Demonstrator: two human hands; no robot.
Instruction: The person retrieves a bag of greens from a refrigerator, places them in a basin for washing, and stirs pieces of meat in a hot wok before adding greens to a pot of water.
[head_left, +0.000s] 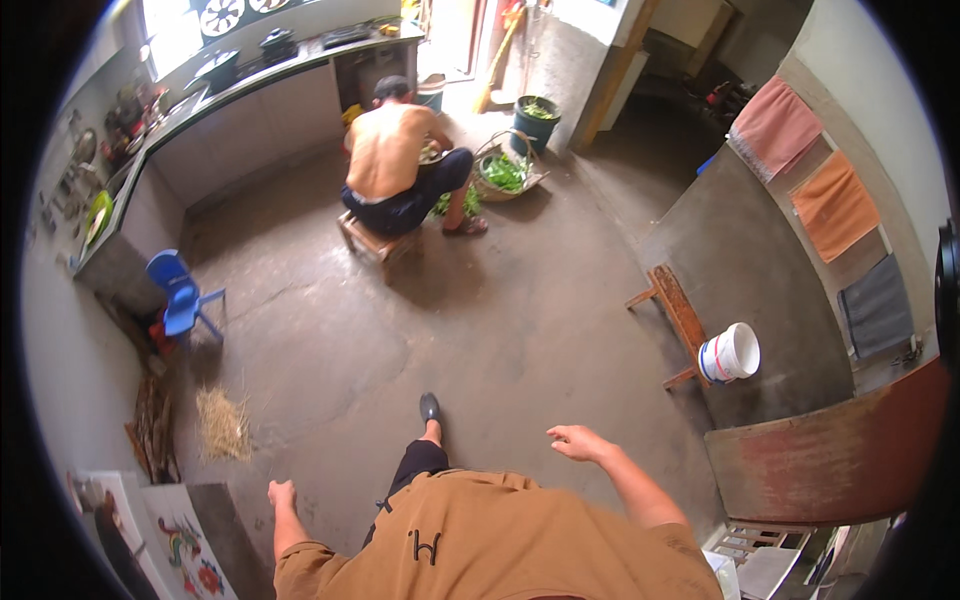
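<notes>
My left hand (282, 493) hangs low over the concrete floor (495, 322), its fingers curled and partly hidden, with no object visible in it. A patch of straw (223, 424) on the floor is the nearest thing to that hand. On the other side, my right hand (579, 443) is held out in the air, empty, with its fingers loosely bent and apart. One of my feet, in a dark clog (430, 407), is forward on the floor. Ahead, a person (394, 154) sits on a low wooden stool (375, 238), back towards me, hands mostly hidden.
Leafy greens fill a basket (495, 195) beside the person; a dark bucket (537, 120) stands behind it. At left are a blue chair (182, 296) and firewood (154, 431). A white bucket (729, 352) sits on a wooden bench (677, 304) at right. A counter (247, 84) lines the far walls.
</notes>
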